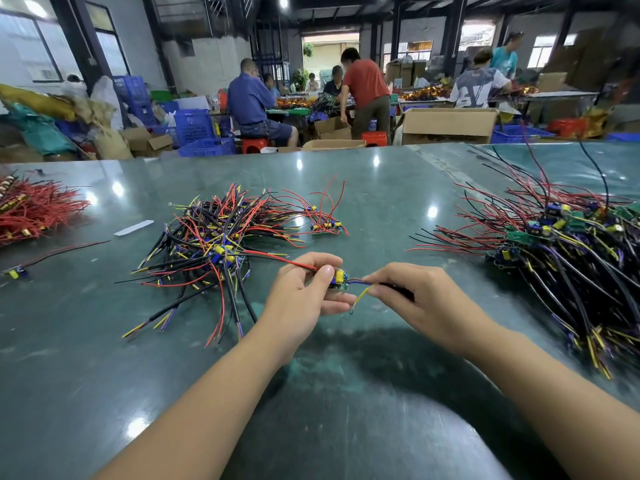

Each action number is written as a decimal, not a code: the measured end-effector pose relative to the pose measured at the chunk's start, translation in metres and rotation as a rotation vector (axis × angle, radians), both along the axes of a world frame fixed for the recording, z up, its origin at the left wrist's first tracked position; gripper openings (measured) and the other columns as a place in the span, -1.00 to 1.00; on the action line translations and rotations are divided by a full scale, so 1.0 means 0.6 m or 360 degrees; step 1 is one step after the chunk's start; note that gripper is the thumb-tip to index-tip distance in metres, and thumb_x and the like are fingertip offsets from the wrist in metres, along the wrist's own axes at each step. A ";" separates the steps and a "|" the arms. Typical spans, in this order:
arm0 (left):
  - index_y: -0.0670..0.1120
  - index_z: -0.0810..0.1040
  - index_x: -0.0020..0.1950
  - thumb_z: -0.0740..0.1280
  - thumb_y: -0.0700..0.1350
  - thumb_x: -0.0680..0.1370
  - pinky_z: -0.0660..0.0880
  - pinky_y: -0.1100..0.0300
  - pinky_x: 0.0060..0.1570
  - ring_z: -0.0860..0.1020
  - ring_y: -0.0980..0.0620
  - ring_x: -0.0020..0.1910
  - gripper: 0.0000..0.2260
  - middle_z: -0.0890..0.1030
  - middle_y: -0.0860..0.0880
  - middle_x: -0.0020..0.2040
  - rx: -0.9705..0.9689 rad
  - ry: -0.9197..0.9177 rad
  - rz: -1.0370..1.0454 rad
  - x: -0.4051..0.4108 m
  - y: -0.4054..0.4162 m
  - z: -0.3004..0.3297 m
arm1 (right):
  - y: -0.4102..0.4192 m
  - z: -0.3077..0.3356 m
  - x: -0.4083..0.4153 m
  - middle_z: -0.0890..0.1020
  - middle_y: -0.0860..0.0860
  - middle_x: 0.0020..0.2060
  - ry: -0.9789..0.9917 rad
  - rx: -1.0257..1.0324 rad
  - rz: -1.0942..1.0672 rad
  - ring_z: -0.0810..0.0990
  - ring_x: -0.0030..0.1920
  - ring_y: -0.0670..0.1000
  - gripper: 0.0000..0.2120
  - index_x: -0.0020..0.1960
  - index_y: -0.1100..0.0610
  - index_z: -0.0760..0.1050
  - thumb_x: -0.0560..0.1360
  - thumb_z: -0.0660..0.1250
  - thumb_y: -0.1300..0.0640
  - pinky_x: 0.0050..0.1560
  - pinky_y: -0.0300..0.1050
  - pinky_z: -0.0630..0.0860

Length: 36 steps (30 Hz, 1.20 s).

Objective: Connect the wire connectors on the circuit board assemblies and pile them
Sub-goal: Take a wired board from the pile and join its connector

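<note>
The left hand (pixel 308 289) has its fingers curled round a small circuit board (pixel 340 280), thumb pressed on top beside a yellow part, with a red wire (pixel 277 258) running out of the fist toward the left. The right hand (pixel 415 296) pinches the blue and yellow wires (pixel 360 287) that leave the board's other end, and a black lead (pixel 398 289) shows under its fingers. Both hands hold the board just above the green worktop (pixel 346 188), near its front middle.

Four heaps or strays lie on the worktop. At the far left sits a heap of mostly red wires (pixel 38 209). In front of it one single board with a dark wire (pixel 15 271) lies alone. A white strip (pixel 133 227) lies between that heap and the middle pile (pixel 214 244), a tangle of black, red, yellow and blue leads just left of the left hand. Behind the hands a loose board (pixel 325 226) lies with red wires curling up. At the right a larger pile (pixel 568 244) of green boards spreads to the edge.

Beyond the worktop several people sit or stand among boxes and blue crates (pixel 194 128).
</note>
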<state>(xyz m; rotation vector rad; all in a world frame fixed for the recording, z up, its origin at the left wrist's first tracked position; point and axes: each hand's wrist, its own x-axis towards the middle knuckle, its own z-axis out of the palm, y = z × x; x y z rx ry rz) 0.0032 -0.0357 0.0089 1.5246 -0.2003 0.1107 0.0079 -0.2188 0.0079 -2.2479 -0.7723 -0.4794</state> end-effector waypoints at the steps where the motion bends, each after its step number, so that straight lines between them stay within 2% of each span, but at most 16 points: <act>1: -0.12 0.52 -0.02 0.13 -0.28 0.64 0.57 0.28 -0.34 0.66 0.02 -0.35 -0.82 0.52 -0.14 -0.14 -0.0006 -0.0002 -0.0010 -0.001 -0.001 0.000 | 0.000 -0.001 0.000 0.48 -0.18 -0.45 0.0064 0.0061 0.0000 0.39 -0.41 -0.17 -0.94 -0.09 0.06 0.60 0.53 0.35 0.12 -0.36 -0.40 0.29; 5: -0.11 0.52 -0.02 0.13 -0.30 0.63 0.57 0.30 -0.26 0.67 0.01 -0.31 -0.80 0.54 -0.16 -0.10 -0.0051 -0.0056 -0.0049 -0.002 -0.002 0.003 | 0.006 -0.005 0.004 0.43 -0.19 -0.51 0.0229 0.0225 -0.0039 0.30 -0.48 -0.15 -0.83 -0.23 0.00 0.49 0.55 0.31 0.08 -0.43 -0.37 0.24; 9: -0.10 0.53 -0.01 0.13 -0.29 0.64 0.57 0.30 -0.26 0.67 0.01 -0.29 -0.80 0.56 -0.08 -0.17 -0.0114 -0.0034 -0.0097 -0.003 0.000 0.004 | 0.009 -0.005 0.005 0.35 -0.16 -0.54 0.0266 0.0334 -0.0026 0.26 -0.49 -0.17 -0.81 -0.23 0.08 0.51 0.56 0.28 0.08 -0.44 -0.39 0.23; 11: -0.08 0.54 0.00 0.15 -0.27 0.64 0.56 0.29 -0.30 0.67 0.03 -0.29 -0.80 0.59 0.01 -0.24 -0.0071 -0.0019 -0.0091 -0.002 0.002 0.002 | 0.007 -0.007 0.006 0.35 -0.15 -0.53 0.0257 0.0333 -0.0024 0.25 -0.49 -0.16 -0.81 -0.23 0.06 0.51 0.55 0.29 0.07 -0.44 -0.37 0.21; 14: -0.08 0.54 0.00 0.16 -0.25 0.63 0.52 0.31 -0.38 0.64 0.05 -0.36 -0.82 0.59 0.06 -0.30 -0.0084 0.0033 -0.0085 -0.001 0.004 0.001 | 0.004 -0.008 0.005 0.47 -0.15 -0.45 0.0211 0.0293 0.0043 0.34 -0.44 -0.13 -0.92 -0.14 -0.02 0.55 0.53 0.34 0.11 -0.38 -0.31 0.29; 17: -0.10 0.54 -0.02 0.17 -0.26 0.63 0.50 0.33 -0.42 0.62 0.07 -0.43 -0.83 0.55 -0.01 -0.27 -0.0165 0.0112 -0.0086 0.001 0.006 0.002 | 0.005 -0.006 -0.001 0.59 -0.16 -0.29 0.0111 0.0278 0.0156 0.47 -0.32 -0.13 -0.82 0.00 -0.05 0.61 0.47 0.41 0.20 -0.28 -0.35 0.37; 20: -0.10 0.55 -0.02 0.18 -0.25 0.63 0.51 0.33 -0.42 0.62 0.06 -0.42 -0.83 0.58 -0.01 -0.27 -0.0201 0.0144 -0.0139 0.001 0.007 0.003 | 0.007 -0.004 -0.001 0.60 -0.17 -0.34 0.0121 0.0452 0.0169 0.47 -0.35 -0.22 -0.83 -0.11 -0.02 0.61 0.46 0.40 0.25 -0.28 -0.48 0.35; 23: -0.07 0.57 -0.02 0.18 -0.24 0.63 0.51 0.32 -0.42 0.64 0.03 -0.37 -0.81 0.60 0.02 -0.26 -0.0140 0.0132 -0.0183 -0.001 0.008 0.002 | 0.008 -0.007 -0.001 0.63 -0.02 -0.34 0.0191 0.0511 0.0174 0.43 -0.43 -0.20 -0.88 -0.14 0.04 0.53 0.52 0.34 0.23 -0.34 -0.46 0.30; 27: -0.03 0.59 -0.04 0.18 -0.26 0.62 0.54 0.29 -0.33 0.67 -0.01 -0.27 -0.78 0.62 0.02 -0.23 -0.0194 0.0024 -0.0249 -0.002 0.008 0.000 | 0.010 -0.007 -0.001 0.61 0.08 -0.40 0.0248 0.0628 0.0159 0.28 -0.52 -0.15 -0.88 -0.14 0.09 0.40 0.58 0.24 0.16 -0.44 -0.37 0.23; 31: -0.04 0.61 -0.01 0.18 -0.31 0.61 0.56 0.26 -0.18 0.67 -0.02 -0.18 -0.74 0.64 0.00 -0.15 -0.0266 -0.0115 -0.0313 -0.002 0.006 -0.001 | 0.009 -0.006 0.003 0.49 0.13 -0.50 0.0269 0.0653 0.0036 0.34 -0.48 -0.05 -0.83 -0.21 0.16 0.40 0.57 0.26 0.21 -0.42 -0.31 0.30; 34: -0.08 0.59 0.05 0.22 -0.31 0.59 0.55 0.26 -0.15 0.65 0.01 -0.19 -0.80 0.63 -0.01 -0.14 -0.0336 -0.0072 -0.0346 -0.002 0.002 -0.004 | 0.007 -0.007 0.004 0.41 0.00 -0.54 0.0311 0.0576 0.0005 0.32 -0.46 -0.01 -0.79 -0.25 0.13 0.39 0.56 0.27 0.20 -0.40 -0.13 0.26; 36: -0.06 0.61 0.03 0.35 -0.20 0.49 0.54 0.28 -0.14 0.62 0.05 -0.22 -0.85 0.62 -0.01 -0.19 -0.0322 -0.0007 -0.0316 -0.002 -0.001 -0.006 | 0.007 -0.007 0.003 0.40 -0.09 -0.55 0.0302 0.0514 -0.0016 0.27 -0.48 -0.08 -0.77 -0.27 0.09 0.37 0.56 0.27 0.20 -0.40 -0.20 0.22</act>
